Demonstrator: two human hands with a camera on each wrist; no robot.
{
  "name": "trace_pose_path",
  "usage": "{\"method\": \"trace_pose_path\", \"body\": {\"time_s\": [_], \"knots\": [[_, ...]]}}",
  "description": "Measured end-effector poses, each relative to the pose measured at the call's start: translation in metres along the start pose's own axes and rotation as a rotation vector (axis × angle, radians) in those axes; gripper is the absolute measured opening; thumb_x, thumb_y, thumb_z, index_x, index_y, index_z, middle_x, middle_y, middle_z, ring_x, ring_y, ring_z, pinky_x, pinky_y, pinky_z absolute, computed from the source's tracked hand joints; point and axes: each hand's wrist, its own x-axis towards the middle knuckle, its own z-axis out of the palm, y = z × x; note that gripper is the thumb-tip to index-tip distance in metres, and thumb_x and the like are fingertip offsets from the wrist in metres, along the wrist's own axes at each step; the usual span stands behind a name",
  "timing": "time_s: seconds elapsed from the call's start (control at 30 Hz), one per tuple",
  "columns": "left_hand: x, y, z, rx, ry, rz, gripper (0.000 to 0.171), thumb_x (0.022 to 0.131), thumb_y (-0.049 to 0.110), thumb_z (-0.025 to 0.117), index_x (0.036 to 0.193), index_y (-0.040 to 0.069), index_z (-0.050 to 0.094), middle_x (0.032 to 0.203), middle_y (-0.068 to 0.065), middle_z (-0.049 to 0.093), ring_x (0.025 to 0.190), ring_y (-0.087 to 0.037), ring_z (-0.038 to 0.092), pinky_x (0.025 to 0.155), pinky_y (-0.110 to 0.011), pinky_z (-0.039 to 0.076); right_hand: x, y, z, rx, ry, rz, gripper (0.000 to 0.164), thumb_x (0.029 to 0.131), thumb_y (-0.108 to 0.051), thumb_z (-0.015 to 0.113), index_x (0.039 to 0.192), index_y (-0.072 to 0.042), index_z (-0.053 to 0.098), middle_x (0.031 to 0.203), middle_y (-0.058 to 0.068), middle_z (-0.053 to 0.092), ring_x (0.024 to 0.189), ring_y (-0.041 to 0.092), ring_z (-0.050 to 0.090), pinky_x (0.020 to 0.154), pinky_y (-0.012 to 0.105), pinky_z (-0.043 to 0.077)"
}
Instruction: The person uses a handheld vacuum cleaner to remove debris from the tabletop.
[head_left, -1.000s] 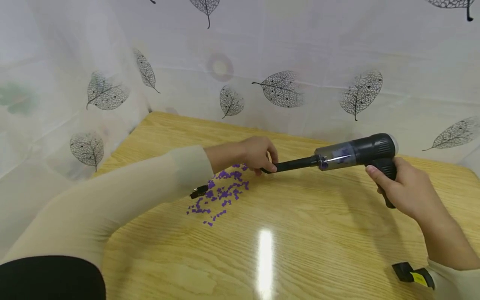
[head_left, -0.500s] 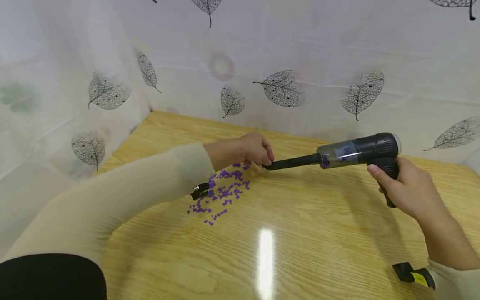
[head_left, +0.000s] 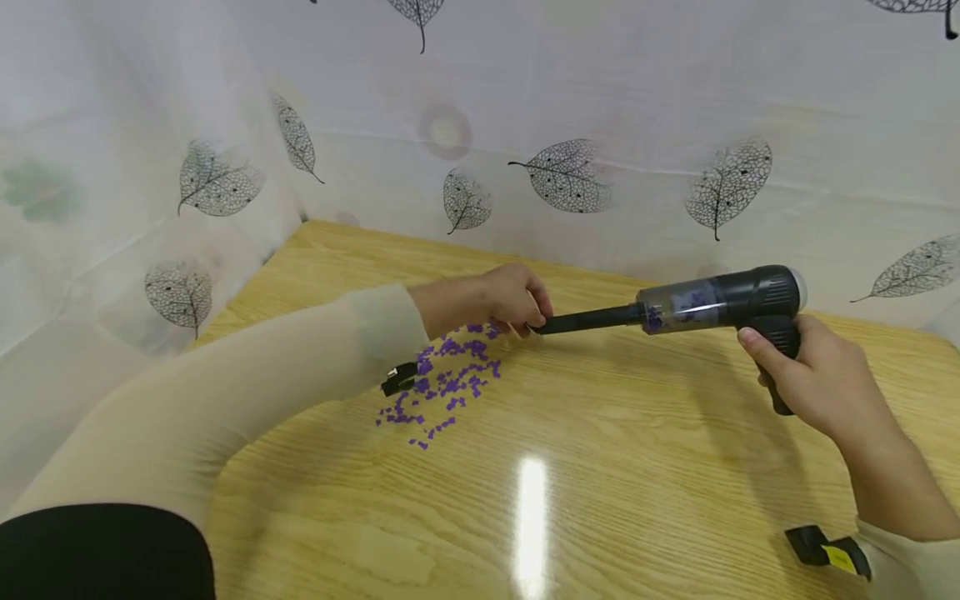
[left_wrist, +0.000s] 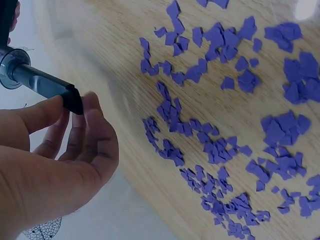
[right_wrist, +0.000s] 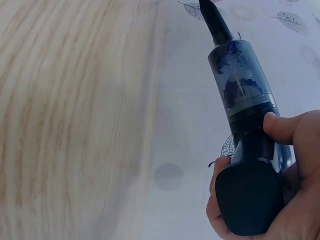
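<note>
A black handheld vacuum cleaner is held above the table by its handle, gripped in my right hand. Purple scraps show inside its clear dust cup. At the far end of its long narrow nozzle, my left hand pinches the tip between thumb and fingers, as the left wrist view also shows from close by. Many small purple paper scraps lie scattered on the table just below and in front of the left forearm. The sleeve hides part of the scraps in the head view.
The wooden table reaches back to a pale curtain printed with dark leaves. A bright light reflection lies on the table's front part. Black straps hang at both cuffs, the right one with a yellow label.
The vacuum cleaner and its nozzle have risen very slightly, and the left fingers have shifted their pinch at the nozzle tip. The scraps on the table lie as before.
</note>
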Motion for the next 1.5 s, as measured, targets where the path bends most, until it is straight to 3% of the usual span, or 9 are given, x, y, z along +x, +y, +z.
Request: {"method": "trace_pose_path", "body": {"time_s": [0.2, 0.4, 0.7, 1.17, 1.5], "knots": [[0.006, -0.002, -0.006, 0.192, 0.021, 0.123, 0.015, 0.085, 0.006, 0.062, 0.1, 0.01, 0.064, 0.094, -0.006, 0.063, 0.081, -0.019, 0.061, 0.064, -0.024, 0.048, 0.001, -0.003, 0.004, 0.029, -0.015, 0.004, 0.058, 0.093, -0.054, 0.04, 0.101, 0.003, 0.043, 0.072, 0.011, 0.056, 0.06, 0.023, 0.05, 0.048, 0.035, 0.041], [0.017, -0.013, -0.022, 0.382, 0.069, 0.213, 0.018, 0.083, 0.004, 0.062, 0.1, 0.011, 0.066, 0.101, -0.003, 0.064, 0.093, -0.014, 0.056, 0.082, -0.024, 0.046, 0.009, -0.017, 0.017, 0.062, -0.011, -0.001, 0.067, 0.09, -0.058, 0.04, 0.108, 0.007, 0.04, 0.078, 0.017, 0.055, 0.06, 0.024, 0.052, 0.048, 0.036, 0.044], [0.031, -0.033, -0.044, 0.573, -0.014, 0.348, 0.02, 0.084, 0.006, 0.061, 0.103, 0.01, 0.065, 0.099, -0.004, 0.065, 0.093, -0.015, 0.056, 0.085, -0.027, 0.044, 0.028, -0.034, 0.028, 0.072, -0.046, -0.04, 0.07, 0.09, -0.058, 0.04, 0.11, 0.009, 0.039, 0.083, 0.02, 0.052, 0.06, 0.024, 0.053, 0.048, 0.036, 0.046], [0.044, -0.042, -0.046, 0.706, -0.112, 0.413, 0.015, 0.084, 0.011, 0.063, 0.099, 0.009, 0.062, 0.095, -0.003, 0.062, 0.088, -0.015, 0.055, 0.082, -0.025, 0.045, 0.052, -0.03, 0.036, 0.004, -0.118, -0.067, 0.07, 0.092, -0.058, 0.035, 0.112, 0.008, 0.04, 0.086, 0.021, 0.053, 0.067, 0.028, 0.053, 0.053, 0.039, 0.044], [0.042, -0.04, -0.047, 0.735, -0.192, 0.422, 0.012, 0.088, 0.013, 0.06, 0.099, 0.009, 0.058, 0.094, -0.003, 0.059, 0.087, -0.015, 0.053, 0.08, -0.024, 0.045, 0.05, -0.027, 0.038, -0.015, -0.018, -0.107, 0.066, 0.092, -0.055, 0.039, 0.113, 0.008, 0.041, 0.083, 0.021, 0.054, 0.065, 0.029, 0.051, 0.051, 0.04, 0.041]]}}
